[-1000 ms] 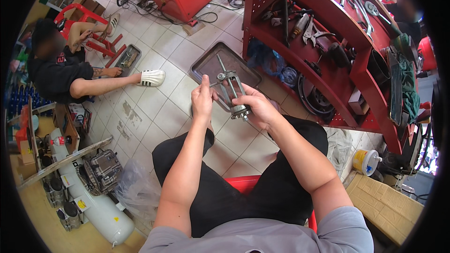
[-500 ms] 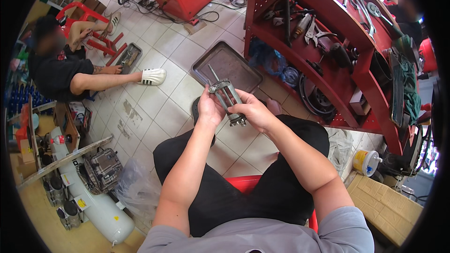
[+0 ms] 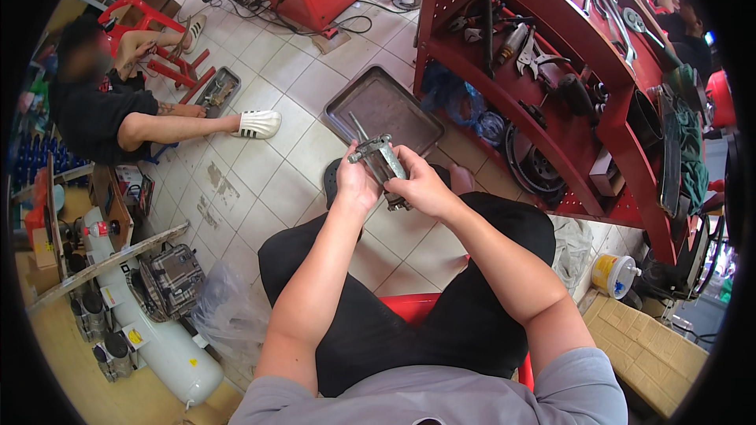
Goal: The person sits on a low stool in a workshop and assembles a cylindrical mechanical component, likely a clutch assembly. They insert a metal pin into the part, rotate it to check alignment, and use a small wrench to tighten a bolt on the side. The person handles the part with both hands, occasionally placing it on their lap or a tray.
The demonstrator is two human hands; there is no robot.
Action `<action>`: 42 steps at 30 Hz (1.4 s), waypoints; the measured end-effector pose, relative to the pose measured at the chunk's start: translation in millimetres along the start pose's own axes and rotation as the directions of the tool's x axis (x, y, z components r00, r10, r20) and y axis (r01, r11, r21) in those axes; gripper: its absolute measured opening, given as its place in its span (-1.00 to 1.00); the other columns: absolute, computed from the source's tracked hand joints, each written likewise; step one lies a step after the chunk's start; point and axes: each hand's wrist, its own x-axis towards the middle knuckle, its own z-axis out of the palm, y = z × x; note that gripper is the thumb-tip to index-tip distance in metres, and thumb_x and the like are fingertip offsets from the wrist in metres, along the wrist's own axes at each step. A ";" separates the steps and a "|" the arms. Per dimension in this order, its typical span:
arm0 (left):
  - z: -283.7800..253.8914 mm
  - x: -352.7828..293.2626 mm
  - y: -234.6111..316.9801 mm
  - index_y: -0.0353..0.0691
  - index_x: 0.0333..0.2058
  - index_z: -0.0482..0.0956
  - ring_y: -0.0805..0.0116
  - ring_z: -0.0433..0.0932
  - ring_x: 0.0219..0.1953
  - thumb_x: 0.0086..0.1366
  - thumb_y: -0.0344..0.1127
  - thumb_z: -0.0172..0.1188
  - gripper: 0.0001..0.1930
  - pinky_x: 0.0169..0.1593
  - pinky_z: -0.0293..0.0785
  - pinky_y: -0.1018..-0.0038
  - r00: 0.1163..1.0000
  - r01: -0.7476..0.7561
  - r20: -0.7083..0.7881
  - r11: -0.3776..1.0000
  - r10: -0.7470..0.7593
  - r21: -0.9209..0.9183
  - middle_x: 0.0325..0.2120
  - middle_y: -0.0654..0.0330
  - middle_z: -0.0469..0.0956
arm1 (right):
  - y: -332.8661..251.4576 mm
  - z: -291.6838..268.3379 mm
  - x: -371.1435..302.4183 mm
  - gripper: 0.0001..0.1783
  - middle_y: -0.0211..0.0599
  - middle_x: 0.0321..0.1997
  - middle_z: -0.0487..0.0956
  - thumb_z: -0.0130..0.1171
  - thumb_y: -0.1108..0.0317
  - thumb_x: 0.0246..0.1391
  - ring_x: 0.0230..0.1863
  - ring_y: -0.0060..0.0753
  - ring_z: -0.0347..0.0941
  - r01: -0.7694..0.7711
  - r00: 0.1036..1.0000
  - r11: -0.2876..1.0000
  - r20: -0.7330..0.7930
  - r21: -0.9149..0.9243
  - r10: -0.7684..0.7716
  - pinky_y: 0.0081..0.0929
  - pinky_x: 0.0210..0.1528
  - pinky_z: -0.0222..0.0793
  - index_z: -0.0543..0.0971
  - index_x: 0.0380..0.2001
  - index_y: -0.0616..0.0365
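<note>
Red tool rack (image 3: 551,55) at our right, its upper edge cut off by the frame; white cylinder tank (image 3: 169,346) with yellow labels, lower left. Dark metal tray (image 3: 378,106) on the tiled floor, contents indistinct. Above our knees, left hand (image 3: 354,185) and right hand (image 3: 421,185) wrap their fingers around a grey metal part (image 3: 384,161), its underside hidden.

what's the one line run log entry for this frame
left hand: grips metal part | right hand: grips same part | position: over tiled floor, near metal tray | posture: seated
</note>
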 end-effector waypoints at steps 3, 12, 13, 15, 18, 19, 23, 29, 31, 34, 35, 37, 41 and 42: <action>0.0 -2.0 2.0 -0.28 -0.11 0.44 0.19 0.54 -0.17 0.39 0.00 -0.23 -0.55 0.00 0.44 0.27 0.997 -0.054 0.047 0.998 0.054 0.011 -0.24 0.06 0.55 | -6.6 4.5 -4.8 -0.49 -0.21 -0.17 0.47 0.06 0.45 -0.16 -0.18 -0.48 0.39 0.108 0.994 0.994 -0.030 -0.031 -0.108 -0.49 -0.17 0.33 0.34 -0.04 0.31; -3.8 -1.9 -1.3 -0.26 -0.19 0.48 0.20 0.54 -0.23 0.36 -0.05 -0.14 -0.61 -0.04 0.46 0.29 0.995 -0.086 0.051 0.993 0.091 -0.086 -0.31 0.08 0.56 | -21.4 11.6 -11.8 -0.52 0.18 -0.18 0.38 -0.07 0.47 -0.10 -0.08 0.17 0.33 0.127 0.991 0.956 -0.011 -0.265 -0.135 -0.21 0.01 0.25 0.22 -0.02 0.33; -5.0 -1.3 -1.1 -0.25 -0.21 0.48 0.20 0.54 -0.23 0.35 -0.05 -0.14 -0.62 -0.04 0.46 0.29 0.992 -0.115 0.045 0.989 0.119 -0.091 -0.32 0.08 0.56 | -19.4 11.2 -9.8 -0.53 0.19 -0.18 0.38 -0.07 0.47 -0.10 -0.07 0.18 0.32 0.152 0.987 0.946 0.003 -0.286 -0.158 -0.20 0.02 0.25 0.22 -0.03 0.34; -5.4 -1.2 -3.0 -0.23 -0.25 0.49 0.20 0.55 -0.24 0.35 -0.06 -0.14 -0.64 -0.05 0.46 0.29 0.986 -0.161 0.034 0.982 0.166 -0.101 -0.34 0.08 0.57 | -13.3 9.3 -8.2 -0.54 0.21 -0.18 0.37 -0.07 0.48 -0.09 -0.05 0.21 0.31 0.194 0.980 0.923 0.025 -0.331 -0.197 -0.17 0.02 0.24 0.20 -0.06 0.36; -2.9 -1.7 -2.8 -0.20 -0.31 0.49 0.19 0.54 -0.25 0.33 -0.06 -0.13 -0.66 -0.07 0.46 0.27 0.976 -0.210 0.039 0.970 0.216 -0.119 -0.36 0.09 0.57 | -9.9 12.9 -12.2 -0.56 0.23 -0.19 0.36 -0.06 0.47 -0.10 -0.04 0.23 0.29 0.393 0.909 0.810 0.049 -0.435 -0.415 -0.12 0.03 0.22 0.21 -0.09 0.39; -2.0 -2.3 -2.8 -0.19 -0.34 0.48 0.19 0.54 -0.25 0.32 -0.06 -0.13 -0.67 -0.07 0.46 0.27 0.972 -0.227 0.041 0.966 0.233 -0.125 -0.36 0.09 0.57 | -10.5 13.5 -12.0 -0.57 0.24 -0.19 0.37 -0.06 0.47 -0.10 -0.04 0.23 0.29 0.398 0.905 0.803 0.048 -0.444 -0.423 -0.11 0.03 0.22 0.21 -0.10 0.39; -0.2 -7.6 -2.1 -0.18 -0.25 0.48 0.18 0.54 -0.23 0.35 -0.04 -0.18 -0.64 -0.06 0.45 0.24 0.977 -0.207 0.037 0.972 0.212 -0.111 -0.31 0.10 0.56 | -14.4 13.3 -4.5 -0.58 0.26 -0.21 0.37 -0.06 0.47 -0.10 -0.04 0.24 0.29 0.347 0.928 0.824 0.038 -0.448 -0.370 -0.08 0.02 0.21 0.21 -0.12 0.39; -0.2 -8.9 -5.3 -0.17 -0.11 0.45 0.18 0.51 -0.13 0.42 0.01 -0.36 -0.53 0.02 0.40 0.25 0.997 -0.057 -0.059 0.998 0.055 -0.031 -0.19 0.13 0.53 | -14.3 7.7 -3.8 -0.63 0.14 -0.32 0.41 -0.05 0.46 -0.10 -0.20 0.04 0.42 0.145 0.989 0.952 0.036 -0.270 -0.140 -0.19 -0.15 0.32 0.23 -0.16 0.31; -14.6 11.4 -7.4 -0.17 -0.09 0.44 0.18 0.50 -0.10 0.42 0.03 -0.34 -0.54 0.05 0.38 0.23 0.998 -0.060 -0.008 0.998 0.060 -0.023 -0.16 0.14 0.53 | -12.2 4.0 -1.6 -0.64 0.06 -0.38 0.41 -0.02 0.44 -0.10 -0.28 -0.13 0.45 0.104 0.994 0.980 0.000 -0.171 -0.106 -0.27 -0.22 0.35 0.25 -0.18 0.30; -42.4 39.9 -11.0 -0.13 -0.31 0.39 0.37 0.40 -0.47 0.39 0.01 -0.12 -0.68 -0.32 0.38 0.38 0.992 -0.129 0.005 0.992 0.129 0.014 -0.56 0.31 0.38 | -7.3 -12.1 9.9 -0.67 -0.18 -0.41 0.44 0.03 0.46 -0.14 -0.38 -0.40 0.39 0.162 0.985 0.984 -0.074 0.071 -0.157 -0.44 -0.30 0.36 0.32 -0.22 0.23; -39.0 38.6 -12.0 -0.10 -0.39 0.33 0.48 0.26 -0.56 0.38 0.01 -0.08 -0.69 -0.44 0.27 0.46 0.992 -0.091 -0.072 0.983 0.103 0.160 -0.63 0.41 0.24 | -20.2 -18.8 6.7 -0.65 -0.30 -0.40 0.43 0.04 0.48 -0.16 -0.39 -0.52 0.35 0.218 0.952 0.972 -0.201 -0.085 -0.231 -0.50 -0.34 0.34 0.35 -0.20 0.20; -60.3 57.9 -17.4 -0.10 -0.37 0.35 0.50 0.27 -0.57 0.39 0.00 -0.08 -0.69 -0.45 0.27 0.47 0.989 -0.019 -0.134 0.962 0.058 0.272 -0.63 0.42 0.25 | -34.9 -34.5 4.7 -0.61 -0.38 -0.40 0.40 0.02 0.49 -0.16 -0.37 -0.59 0.29 0.107 0.956 0.994 -0.276 0.020 -0.097 -0.57 -0.31 0.29 0.37 -0.15 0.21; -103.7 121.2 -38.8 -0.13 -0.36 0.38 0.53 0.28 -0.61 0.38 -0.06 -0.04 -0.73 -0.53 0.24 0.53 0.981 -0.042 -0.158 0.911 0.116 0.411 -0.63 0.42 0.29 | -51.4 -50.8 1.0 -0.62 -0.41 -0.39 0.40 -0.02 0.49 -0.14 -0.34 -0.57 0.28 0.083 0.909 0.996 -0.410 0.018 -0.068 -0.61 -0.25 0.27 0.38 -0.14 0.22; -112.8 136.3 -46.7 -0.14 -0.36 0.39 0.54 0.28 -0.62 0.38 -0.07 -0.03 -0.73 -0.54 0.24 0.54 0.979 -0.064 -0.148 0.900 0.140 0.432 -0.63 0.41 0.29 | -53.7 -52.1 -3.1 -0.62 -0.41 -0.39 0.40 -0.02 0.49 -0.14 -0.34 -0.57 0.28 0.047 0.912 0.998 -0.409 0.034 -0.029 -0.60 -0.25 0.27 0.38 -0.15 0.22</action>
